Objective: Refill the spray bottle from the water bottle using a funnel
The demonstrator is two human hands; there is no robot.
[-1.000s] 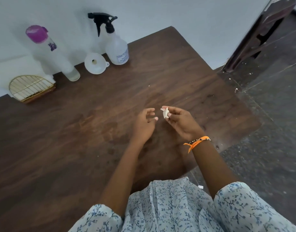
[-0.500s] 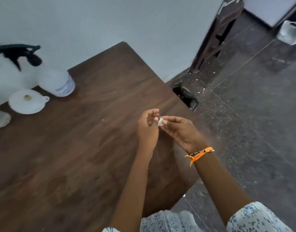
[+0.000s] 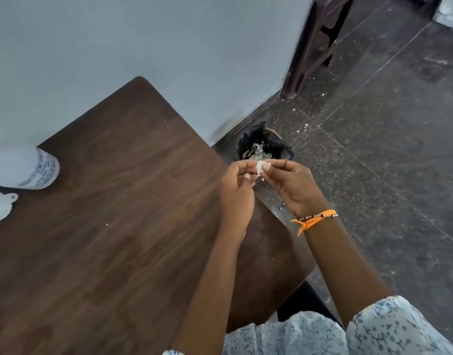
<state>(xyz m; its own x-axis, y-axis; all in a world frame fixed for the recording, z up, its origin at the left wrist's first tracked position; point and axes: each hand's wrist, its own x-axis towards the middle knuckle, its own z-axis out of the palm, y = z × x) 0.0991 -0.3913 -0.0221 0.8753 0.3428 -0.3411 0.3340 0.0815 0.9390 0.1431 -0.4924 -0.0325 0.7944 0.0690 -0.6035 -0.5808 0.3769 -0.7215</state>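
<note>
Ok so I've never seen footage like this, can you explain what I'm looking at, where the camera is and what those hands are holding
There is no machine here: a person wears a camera on the head, looking down at their own two hands. The left hand and the right hand together pinch a small white scrap near the corner of a brown wooden table. At the table's left edge stand the base of a spray bottle and part of a white funnel. Beyond the hands, on the floor, sits a bin lined with a black bag. The right wrist carries an orange band.
</note>
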